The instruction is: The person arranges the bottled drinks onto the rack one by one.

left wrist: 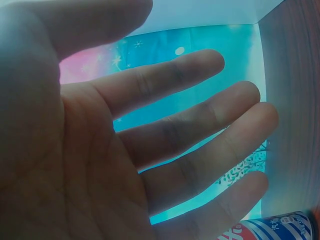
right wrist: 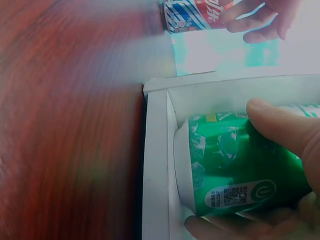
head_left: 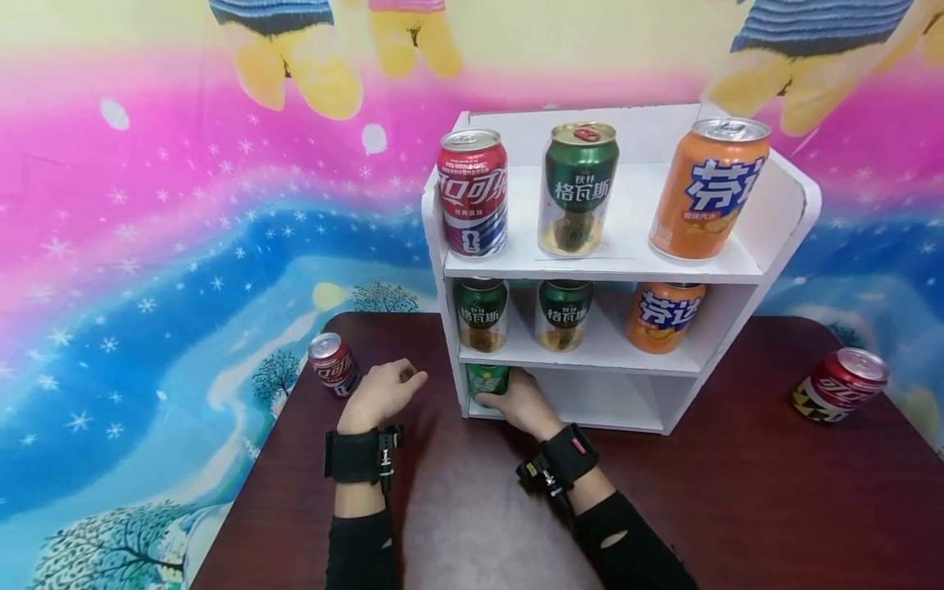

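In the bottom left compartment of a white shelf stands a green can. My right hand grips it, thumb on one side and fingers on the other, as the right wrist view shows. The can's base is down on the bottom board, close to the side wall. My left hand hovers over the table left of the shelf, fingers spread and loosely bent in the left wrist view, holding nothing. Beside it stands a red cola can.
The top board bears a red cola can, a green kvass can and an orange soda can. Two kvass cans and an orange can stand on the middle board. Another red can is at the table's right.
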{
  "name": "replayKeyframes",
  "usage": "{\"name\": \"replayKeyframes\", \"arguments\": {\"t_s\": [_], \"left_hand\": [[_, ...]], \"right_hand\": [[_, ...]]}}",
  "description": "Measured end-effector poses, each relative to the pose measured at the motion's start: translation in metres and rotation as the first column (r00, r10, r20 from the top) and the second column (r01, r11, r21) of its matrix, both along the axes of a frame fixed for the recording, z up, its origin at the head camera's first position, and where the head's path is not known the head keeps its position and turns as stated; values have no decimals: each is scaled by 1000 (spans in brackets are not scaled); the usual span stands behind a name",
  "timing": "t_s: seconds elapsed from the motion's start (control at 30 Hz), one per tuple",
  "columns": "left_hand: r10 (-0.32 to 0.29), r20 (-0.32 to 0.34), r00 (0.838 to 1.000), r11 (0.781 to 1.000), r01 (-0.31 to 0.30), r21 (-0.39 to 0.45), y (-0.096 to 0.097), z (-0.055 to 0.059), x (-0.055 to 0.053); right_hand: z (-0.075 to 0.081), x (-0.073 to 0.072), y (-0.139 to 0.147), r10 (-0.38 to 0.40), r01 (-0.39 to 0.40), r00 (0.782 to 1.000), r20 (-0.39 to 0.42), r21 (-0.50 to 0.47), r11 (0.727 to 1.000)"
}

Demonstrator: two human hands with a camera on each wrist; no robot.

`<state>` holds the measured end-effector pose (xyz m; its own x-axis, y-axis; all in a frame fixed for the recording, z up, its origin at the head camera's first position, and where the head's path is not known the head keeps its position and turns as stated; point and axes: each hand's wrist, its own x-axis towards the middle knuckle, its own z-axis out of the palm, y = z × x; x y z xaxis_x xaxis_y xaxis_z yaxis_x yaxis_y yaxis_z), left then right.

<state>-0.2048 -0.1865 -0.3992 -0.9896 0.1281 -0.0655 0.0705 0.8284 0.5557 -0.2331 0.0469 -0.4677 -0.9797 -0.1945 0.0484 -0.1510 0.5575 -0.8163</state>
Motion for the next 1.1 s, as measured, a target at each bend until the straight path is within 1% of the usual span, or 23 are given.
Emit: {"name": "replayKeyframes", "arguments": {"t_s": [0.13, 0.3, 0.53, 0.7, 0.8, 0.93, 1.0, 1.1], "left_hand": [[4, -7, 1000, 1000, -4, 2, -2, -1, 1], [9, -8, 1000, 1000, -9, 0, -3, -1, 3], [3, -7, 1000, 1000, -3, 11, 1, -1, 4], [5, -13, 1000, 1000, -5, 7, 2, 0, 2], [-7, -19, 1000, 1000, 7, 12, 4, -1, 1], [-5, -34, 999, 1000, 6, 23, 3, -2, 1], [1, -40, 999, 1000, 0, 22, 1, -1, 1], [1, -47, 999, 1000, 0, 22, -1, 0, 1]], "right_hand": [[0, 0, 0, 23, -23, 999, 29, -3, 1000], [-2, -1, 0, 64, -63, 997, 45, -18, 998], [-6, 0, 0, 61, -60, 998, 26, -43, 997], [-5, -1, 2, 47, -46, 999, 27, -40, 998], [-2, 0, 9, 40, -40, 999, 16, -9, 999], [4, 6, 25, 57, -57, 998, -2, 60, 997], [8, 12, 34, 78, -77, 997, -5, 113, 991], [13, 21, 49, 105, -102, 994, -3, 211, 972]]}}
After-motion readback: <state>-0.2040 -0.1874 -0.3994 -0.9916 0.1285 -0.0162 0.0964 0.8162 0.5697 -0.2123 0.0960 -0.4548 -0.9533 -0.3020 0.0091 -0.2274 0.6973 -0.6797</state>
